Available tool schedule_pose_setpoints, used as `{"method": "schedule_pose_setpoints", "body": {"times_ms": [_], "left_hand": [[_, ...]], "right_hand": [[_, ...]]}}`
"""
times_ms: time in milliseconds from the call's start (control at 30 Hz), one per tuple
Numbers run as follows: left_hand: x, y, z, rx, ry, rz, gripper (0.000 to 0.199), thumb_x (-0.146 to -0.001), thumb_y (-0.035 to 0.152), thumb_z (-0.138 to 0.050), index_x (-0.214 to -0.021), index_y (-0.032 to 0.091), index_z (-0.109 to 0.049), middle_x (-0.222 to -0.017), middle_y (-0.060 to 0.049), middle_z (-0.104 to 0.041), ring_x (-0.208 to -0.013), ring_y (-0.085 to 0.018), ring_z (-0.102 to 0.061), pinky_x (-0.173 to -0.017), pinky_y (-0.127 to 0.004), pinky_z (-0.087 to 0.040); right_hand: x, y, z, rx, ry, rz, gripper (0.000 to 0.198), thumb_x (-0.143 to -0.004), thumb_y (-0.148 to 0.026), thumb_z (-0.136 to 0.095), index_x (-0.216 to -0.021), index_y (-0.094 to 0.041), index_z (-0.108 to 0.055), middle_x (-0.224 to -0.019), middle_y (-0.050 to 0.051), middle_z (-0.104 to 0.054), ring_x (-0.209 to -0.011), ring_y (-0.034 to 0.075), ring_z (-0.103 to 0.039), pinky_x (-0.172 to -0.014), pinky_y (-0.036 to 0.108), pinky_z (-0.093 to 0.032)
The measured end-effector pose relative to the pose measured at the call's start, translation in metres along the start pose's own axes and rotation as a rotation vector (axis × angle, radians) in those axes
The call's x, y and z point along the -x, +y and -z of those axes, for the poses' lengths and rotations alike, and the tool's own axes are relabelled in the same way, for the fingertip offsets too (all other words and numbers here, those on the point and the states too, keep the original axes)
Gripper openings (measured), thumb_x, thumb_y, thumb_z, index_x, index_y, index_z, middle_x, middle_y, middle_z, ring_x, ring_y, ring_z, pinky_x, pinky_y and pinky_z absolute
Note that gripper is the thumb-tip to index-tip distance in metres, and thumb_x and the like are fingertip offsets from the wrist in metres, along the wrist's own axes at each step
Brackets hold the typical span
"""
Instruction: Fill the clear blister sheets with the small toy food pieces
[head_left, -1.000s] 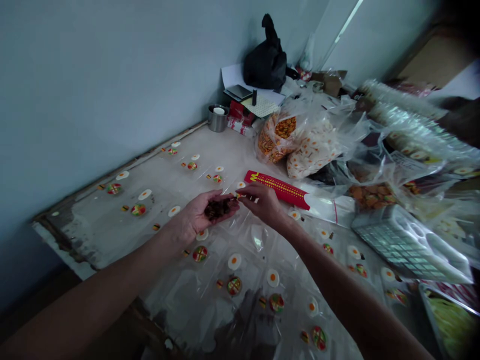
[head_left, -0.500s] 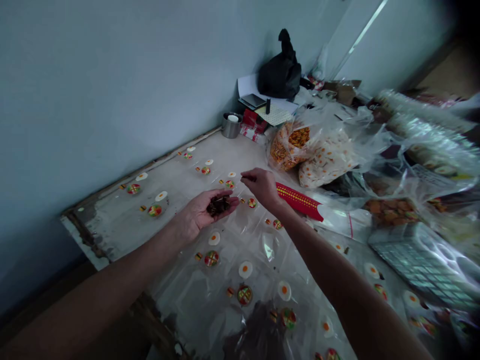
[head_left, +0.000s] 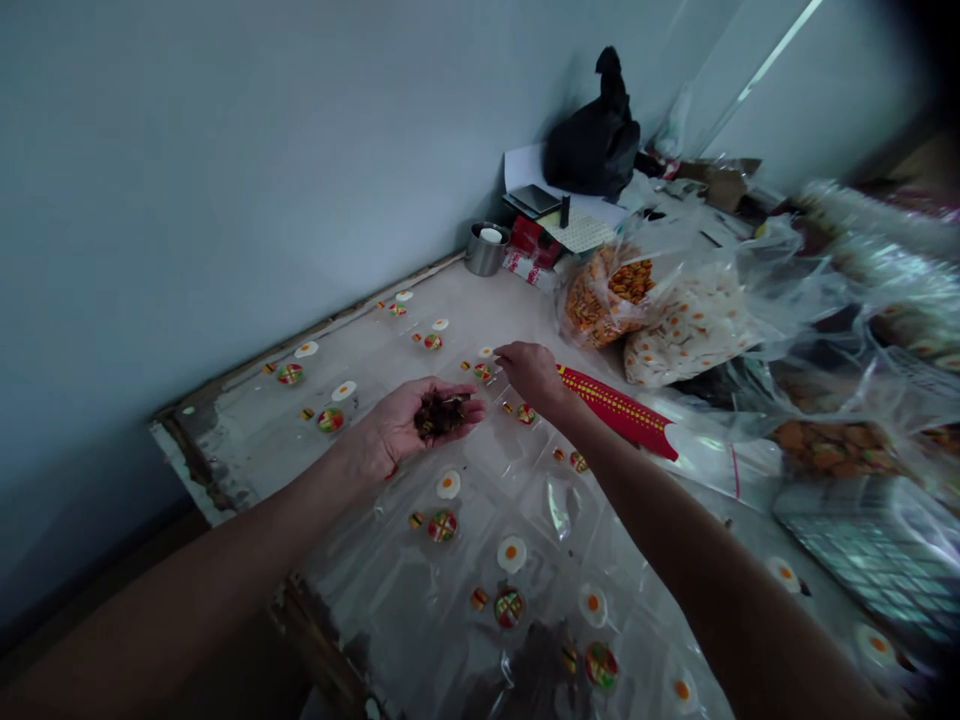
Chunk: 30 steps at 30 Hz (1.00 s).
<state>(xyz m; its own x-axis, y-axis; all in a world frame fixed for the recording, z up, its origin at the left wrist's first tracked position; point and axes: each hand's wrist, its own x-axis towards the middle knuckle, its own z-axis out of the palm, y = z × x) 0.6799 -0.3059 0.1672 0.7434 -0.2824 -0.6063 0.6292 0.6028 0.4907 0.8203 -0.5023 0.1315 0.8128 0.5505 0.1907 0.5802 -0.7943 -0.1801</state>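
Note:
My left hand (head_left: 409,420) is held palm up over the table, cupping a small heap of dark brown pieces (head_left: 441,415) whose kind I cannot make out. To its right, my right hand (head_left: 531,372) has its fingertips pinched together above the table; whatever they hold is too small to see. Beneath both hands lie clear plastic pouches in rows. Small groups sit on them: a miniature fried egg (head_left: 511,554), a round red-and-green piece (head_left: 508,607) and a tiny burger-like piece (head_left: 478,599). One such round piece (head_left: 526,413) is just below my right hand.
A red strip with yellow marks (head_left: 619,408) lies right of my right hand. Behind it stand a clear bag of orange pieces (head_left: 600,300) and a bag of egg pieces (head_left: 686,335). A metal cup (head_left: 485,255) and black bag (head_left: 592,145) are near the wall.
The view has turned slightly left, so the table and bags appear further right. My right hand stays pinched near the same group; my left hand still holds the brown pieces, its fingers slightly shifted.

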Motion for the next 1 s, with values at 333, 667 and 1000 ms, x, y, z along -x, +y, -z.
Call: {"method": "schedule_pose_setpoints", "body": {"times_ms": [333,667,1000], "left_hand": [[-0.004,-0.002,-0.002,0.14,0.044,-0.121,0.021,-0.093,0.008,-0.057,-0.107,0.01,-0.072,-0.074,-0.006,-0.07,-0.058,-0.014,-0.067,-0.055,-0.025,-0.059],[-0.012,-0.002,-0.01,0.226,0.097,-0.282,0.023,-0.087,0.005,-0.061,-0.103,0.018,-0.07,-0.065,0.001,-0.062,-0.049,-0.008,-0.057,-0.048,-0.018,-0.048],[-0.022,0.025,0.001,0.335,0.145,-0.197,0.017,-0.096,0.014,-0.054,-0.082,0.011,-0.063,-0.068,-0.006,-0.065,-0.052,-0.012,-0.061,-0.05,-0.022,-0.054]], "right_hand": [[0.046,-0.058,0.024,-1.222,-0.11,-0.332,0.044,-0.076,-0.06,-0.072,-0.087,-0.018,-0.077,-0.079,0.004,-0.071,-0.067,0.015,-0.058,-0.061,0.026,-0.037],[0.037,-0.102,0.009,-1.535,0.09,-0.485,0.027,-0.062,-0.041,-0.08,-0.073,-0.017,-0.076,-0.069,0.002,-0.067,-0.06,0.011,-0.05,-0.056,0.026,-0.032],[-0.025,-0.076,-0.009,-1.186,0.237,-0.344,0.024,-0.07,-0.035,-0.077,-0.085,-0.016,-0.079,-0.076,0.005,-0.075,-0.067,0.017,-0.064,-0.065,0.027,-0.047]]}}
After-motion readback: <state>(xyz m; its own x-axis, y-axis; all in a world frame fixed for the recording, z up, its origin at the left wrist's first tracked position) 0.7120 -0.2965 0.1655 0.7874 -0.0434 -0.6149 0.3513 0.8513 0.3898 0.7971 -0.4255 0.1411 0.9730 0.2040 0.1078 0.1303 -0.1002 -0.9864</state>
